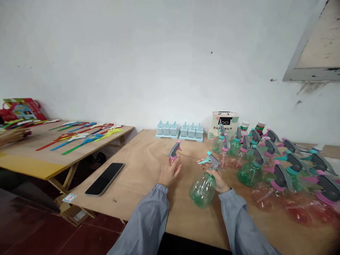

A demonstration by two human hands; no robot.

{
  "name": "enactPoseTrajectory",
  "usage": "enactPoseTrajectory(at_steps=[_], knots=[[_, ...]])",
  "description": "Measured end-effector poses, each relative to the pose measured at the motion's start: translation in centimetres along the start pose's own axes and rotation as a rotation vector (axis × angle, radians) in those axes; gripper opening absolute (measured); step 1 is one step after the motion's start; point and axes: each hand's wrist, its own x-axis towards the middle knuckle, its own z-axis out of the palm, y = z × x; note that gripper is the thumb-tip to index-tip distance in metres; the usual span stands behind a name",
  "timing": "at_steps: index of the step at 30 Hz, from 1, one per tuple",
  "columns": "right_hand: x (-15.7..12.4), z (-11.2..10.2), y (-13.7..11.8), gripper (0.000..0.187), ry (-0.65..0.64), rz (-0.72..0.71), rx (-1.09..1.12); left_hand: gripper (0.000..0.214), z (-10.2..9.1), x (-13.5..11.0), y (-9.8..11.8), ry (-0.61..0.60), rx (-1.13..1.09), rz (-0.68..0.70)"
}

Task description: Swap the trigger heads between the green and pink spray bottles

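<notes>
My left hand (170, 171) is wrapped round a clear pink spray bottle (175, 156) that stands upright on the plywood table (140, 170), its grey and pink trigger head above my fingers. My right hand (218, 180) grips the neck of a green spray bottle (203, 189), which is tilted toward me with its teal and grey trigger head (211, 161) pointing left. Both arms wear grey sleeves.
Many green and pink spray bottles (276, 166) crowd the table's right side. Two pale blue moulds (180, 131) and a small carton (224, 124) stand by the wall. A black phone (105, 179) lies at the left edge. Another table (39, 156) holds coloured sticks (79, 136); another person's hand (13, 136) rests there.
</notes>
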Motion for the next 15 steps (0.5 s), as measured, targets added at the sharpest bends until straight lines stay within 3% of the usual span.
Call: enactPoseTrajectory(at_steps=[7,11,15], knots=[[-0.01,-0.13,-0.24,0.018,0.118,-0.060,0.049,0.044,0.32,-0.06,-0.26,0.017,0.028,0.022],[0.03,0.03,-0.18,0.024,0.095,-0.007,0.053,0.043,0.38,-0.07,-0.29,0.034,0.032,0.026],[0.05,0.19,-0.02,0.024,0.129,-0.046,0.008,0.043,0.39,-0.03,-0.26,0.037,0.023,0.034]])
